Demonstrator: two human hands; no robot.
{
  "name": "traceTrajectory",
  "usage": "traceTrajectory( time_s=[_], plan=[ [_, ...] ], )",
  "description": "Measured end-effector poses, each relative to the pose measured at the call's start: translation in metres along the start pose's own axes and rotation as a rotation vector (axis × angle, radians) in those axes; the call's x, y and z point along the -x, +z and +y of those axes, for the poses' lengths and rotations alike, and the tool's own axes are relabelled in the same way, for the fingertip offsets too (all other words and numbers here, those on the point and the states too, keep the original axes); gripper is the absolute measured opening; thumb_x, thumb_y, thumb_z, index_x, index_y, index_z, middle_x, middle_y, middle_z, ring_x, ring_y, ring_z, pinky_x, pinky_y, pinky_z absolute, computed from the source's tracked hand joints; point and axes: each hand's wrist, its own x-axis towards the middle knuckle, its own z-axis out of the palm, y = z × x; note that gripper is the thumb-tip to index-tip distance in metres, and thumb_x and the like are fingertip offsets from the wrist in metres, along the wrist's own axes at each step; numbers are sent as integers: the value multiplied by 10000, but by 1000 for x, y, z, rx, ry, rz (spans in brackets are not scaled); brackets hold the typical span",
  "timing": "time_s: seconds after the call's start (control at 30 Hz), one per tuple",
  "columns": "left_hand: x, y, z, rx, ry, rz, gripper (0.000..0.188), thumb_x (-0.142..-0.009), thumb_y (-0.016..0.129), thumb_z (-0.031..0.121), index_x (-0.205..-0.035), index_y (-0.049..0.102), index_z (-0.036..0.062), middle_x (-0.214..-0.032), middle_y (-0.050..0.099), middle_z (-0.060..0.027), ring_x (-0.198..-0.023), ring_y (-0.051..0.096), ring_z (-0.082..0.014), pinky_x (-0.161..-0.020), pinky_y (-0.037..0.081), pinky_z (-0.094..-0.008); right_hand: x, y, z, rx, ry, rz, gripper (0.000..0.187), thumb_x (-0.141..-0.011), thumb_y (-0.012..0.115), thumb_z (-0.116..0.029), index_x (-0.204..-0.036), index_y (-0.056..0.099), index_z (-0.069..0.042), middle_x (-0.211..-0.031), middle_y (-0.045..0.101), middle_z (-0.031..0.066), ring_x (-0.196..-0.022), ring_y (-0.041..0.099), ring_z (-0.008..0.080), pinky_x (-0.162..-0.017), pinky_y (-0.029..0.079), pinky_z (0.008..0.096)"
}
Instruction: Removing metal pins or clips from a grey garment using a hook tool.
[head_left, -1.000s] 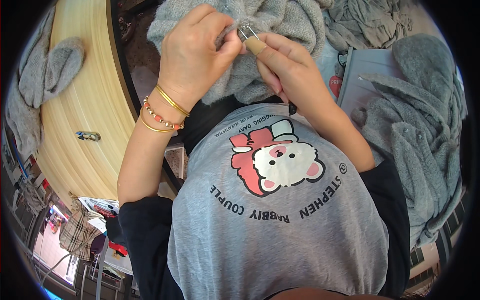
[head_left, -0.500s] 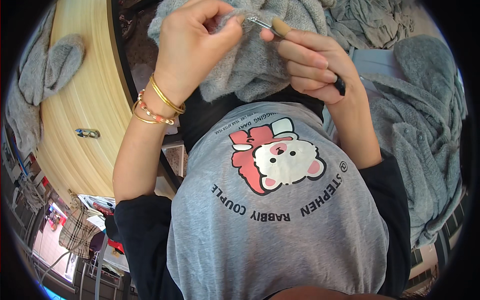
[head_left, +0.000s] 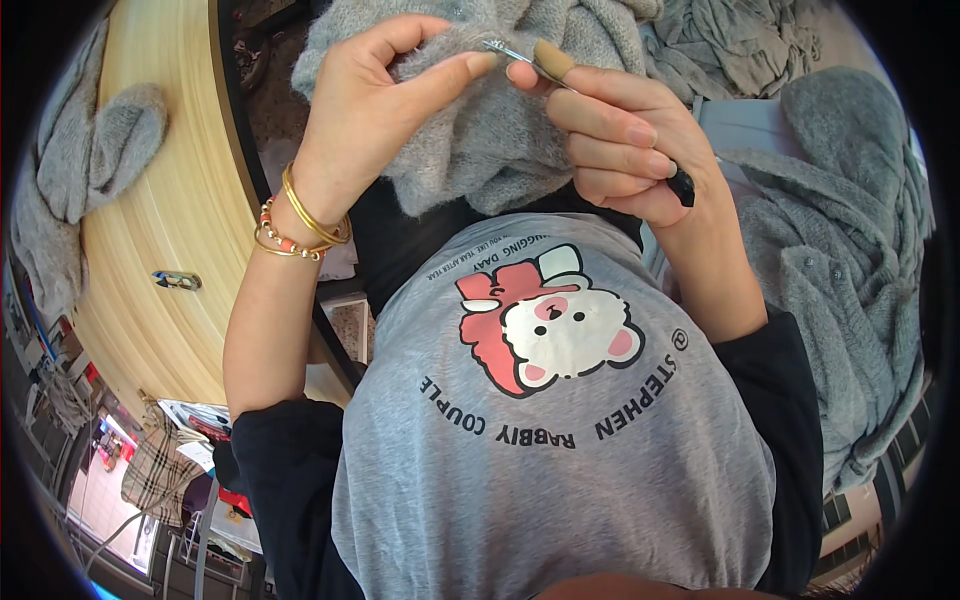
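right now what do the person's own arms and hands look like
Both arms emerge from wide black sleeves. Above the left hand, the wrist wears gold-coloured bangles and a beaded bracelet with orange-red beads. The right hand has a tan fingertip cover.

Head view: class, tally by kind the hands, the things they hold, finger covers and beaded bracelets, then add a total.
Hands: 2, left hand and right hand
Grey knit piece in the left grip: 1
Slim metal tool in the right grip: 1
Tan finger cover: 1
Beaded bracelet: 1
Total: 6
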Motion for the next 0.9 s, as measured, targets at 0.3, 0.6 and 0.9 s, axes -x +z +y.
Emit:
traceTrajectory(
  time_s=[0.3,0.6,0.9],
  plan=[
    [-7,-15,30,-243,49,-139,116,-791,684,89,-843,649,-8,-718,564,1,-645,517,-65,-559,400,-228,2,-3,0,-122,82,-76,396,-1028,197,-161,-1269,368,101,-520,396,18,-335,369,90,-312,305,214],
    [-10,-22,29,-270,113,-166,138,-812,679,120,-807,633,-10,-697,552,-6,-609,481,-71,-533,383,-248,0,3,3,-151,90,-47,392,-1026,197,-153,-1292,342,97,-535,402,21,-337,368,94,-307,277,217],
    [1,-32,-11,135,-104,-175,108,-841,674,107,-923,656,40,-812,623,51,-695,535,-47,-642,410,-213,-1,12,25,936,-138,291,338,-1001,404,-248,-1074,586,27,-428,368,-75,-321,292,-3,-311,203,155]
  ],
)
